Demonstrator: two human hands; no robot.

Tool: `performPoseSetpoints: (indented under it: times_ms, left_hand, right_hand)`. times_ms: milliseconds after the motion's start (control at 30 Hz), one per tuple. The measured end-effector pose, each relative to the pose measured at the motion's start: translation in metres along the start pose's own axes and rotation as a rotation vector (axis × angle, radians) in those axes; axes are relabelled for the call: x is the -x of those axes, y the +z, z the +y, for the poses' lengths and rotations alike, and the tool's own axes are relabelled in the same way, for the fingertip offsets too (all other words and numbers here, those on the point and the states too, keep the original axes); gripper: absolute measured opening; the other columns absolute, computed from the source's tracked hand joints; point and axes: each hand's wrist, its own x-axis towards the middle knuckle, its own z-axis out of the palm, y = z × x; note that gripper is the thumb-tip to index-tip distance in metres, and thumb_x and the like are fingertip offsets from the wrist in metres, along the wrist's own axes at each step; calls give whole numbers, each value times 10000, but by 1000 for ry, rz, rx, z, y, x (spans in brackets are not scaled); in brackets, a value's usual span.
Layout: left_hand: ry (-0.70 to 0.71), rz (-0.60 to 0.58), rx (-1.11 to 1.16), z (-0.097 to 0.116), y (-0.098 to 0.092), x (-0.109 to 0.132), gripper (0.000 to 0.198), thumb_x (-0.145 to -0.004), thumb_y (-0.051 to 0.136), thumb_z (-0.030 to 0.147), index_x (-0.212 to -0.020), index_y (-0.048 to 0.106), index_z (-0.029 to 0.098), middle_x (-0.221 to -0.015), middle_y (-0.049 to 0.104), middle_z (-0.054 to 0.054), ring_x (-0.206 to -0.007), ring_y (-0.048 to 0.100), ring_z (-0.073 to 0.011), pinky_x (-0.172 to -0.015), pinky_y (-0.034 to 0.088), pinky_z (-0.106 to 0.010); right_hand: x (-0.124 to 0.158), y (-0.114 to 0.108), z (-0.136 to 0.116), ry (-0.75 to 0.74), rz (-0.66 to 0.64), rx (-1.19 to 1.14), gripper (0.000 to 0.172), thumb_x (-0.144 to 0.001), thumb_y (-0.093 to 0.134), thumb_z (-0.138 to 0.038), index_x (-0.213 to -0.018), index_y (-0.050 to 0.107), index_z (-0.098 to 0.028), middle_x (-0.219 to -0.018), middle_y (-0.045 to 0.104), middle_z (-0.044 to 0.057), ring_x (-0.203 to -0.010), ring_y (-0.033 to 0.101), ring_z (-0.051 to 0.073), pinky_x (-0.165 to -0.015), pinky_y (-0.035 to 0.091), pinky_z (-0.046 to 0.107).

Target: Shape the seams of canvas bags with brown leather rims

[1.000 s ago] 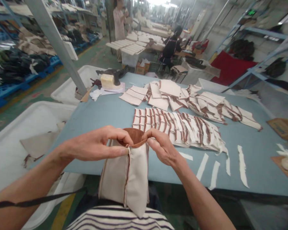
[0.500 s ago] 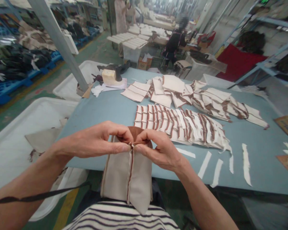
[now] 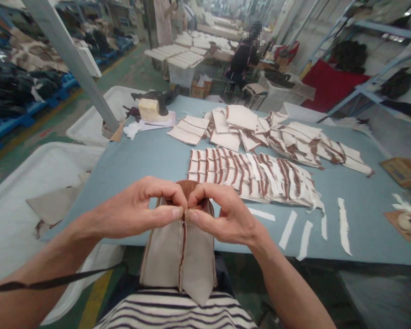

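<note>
1. Nearest, a striped shirt (image 3: 178, 313) shows before the near edge of the blue-grey table (image 3: 137, 157); the lower end of a cream fabric pouch (image 3: 162, 260) reaches down to it.
2. The pouch is at the table's near edge, its mouth upward with brown lining showing and a brown-edged seam running down the side toward the person. Whether it touches the table cannot be told.
3. At that same edge, the left hand (image 3: 145, 201) pinches the pouch's rim between thumb and bent forefinger, just left of the seam.
4. The right hand (image 3: 228, 212) grasps the rim in the same manner, just right of the seam; the two thumb tips almost meet there.
5. Left of the table is a white bin (image 3: 12, 187) with cream fabric inside.
6. On the table's near right part lie several white strips (image 3: 288, 230), well apart from the pouch.
7. Across the table's middle runs an overlapping row of brown-edged cream pieces (image 3: 212, 167).
8. Toward the table's far side lie a loose cream pile (image 3: 241, 118) and, farther left, a pale yellow block (image 3: 148, 110).
9. Beyond the table, a person in dark clothing (image 3: 240, 59) sits.
</note>
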Motion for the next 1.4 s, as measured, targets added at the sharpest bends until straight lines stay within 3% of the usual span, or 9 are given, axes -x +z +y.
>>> performPoseSetpoints:
  times_ms: [267,400,667,800,900,1033,1167,1400]
  left_hand:
    - [61,195,-218,12,17,6,215,-924,538,200,-757,674,193,-677,670,53,-624,590,-112,-621,439,-203]
    - [123,158,-209,7,16,8,203,-966,606,209,-777,677,198,-691,687,67,-600,588,-84,-593,442,-163]
    - [110,94,-140,-1,11,12,207,-1006,631,215,-817,714,191,-690,680,64,-595,566,-79,-566,431,-142]
    - [89,86,-111,-2,14,13,210,-1004,636,223,-814,720,189,-692,678,58,-570,533,-79,-529,414,-149]
    - [94,127,-104,-2,17,15,209,-992,644,213,-793,702,188,-660,635,64,-551,497,-77,-504,382,-158]
    - [63,128,-59,0,21,17,220,-972,640,230,-760,676,184,-626,566,74,-530,450,-73,-473,342,-161]
    - [-7,156,-57,3,22,19,237,-930,603,240,-702,632,181,-599,529,76,-517,429,-72,-461,331,-162]
    - [26,290,-206,2,27,23,216,-866,557,210,-652,585,189,-565,477,87,-492,390,-66,-455,296,-173]
  right_hand:
    - [3,-2,-8,-80,52,155,51,-969,688,-203,-930,656,-212,-882,762,19,-750,672,142,-741,552,268]
    - [4,-3,-11,-125,30,213,50,-1000,687,-201,-952,686,-217,-878,787,18,-753,697,144,-746,560,258]
    - [9,-6,-20,-208,12,366,132,-1091,628,-196,-998,720,-209,-951,839,66,-845,768,179,-793,572,289]
    - [11,-2,-25,-173,6,473,183,-1071,604,-170,-942,726,-211,-917,837,62,-810,765,185,-762,560,294]
    - [12,5,-28,-150,75,566,211,-986,569,-114,-861,712,-205,-850,819,62,-768,745,188,-741,540,298]
    - [8,15,-29,6,184,305,165,-862,557,-144,-767,669,-220,-705,724,-6,-614,617,125,-609,457,242]
    - [0,18,-29,277,138,-17,143,-838,578,-274,-723,631,-208,-636,623,-33,-571,527,109,-530,391,213]
    - [-6,19,-31,311,92,22,164,-846,570,-288,-761,668,-188,-667,653,-27,-608,551,113,-582,398,227]
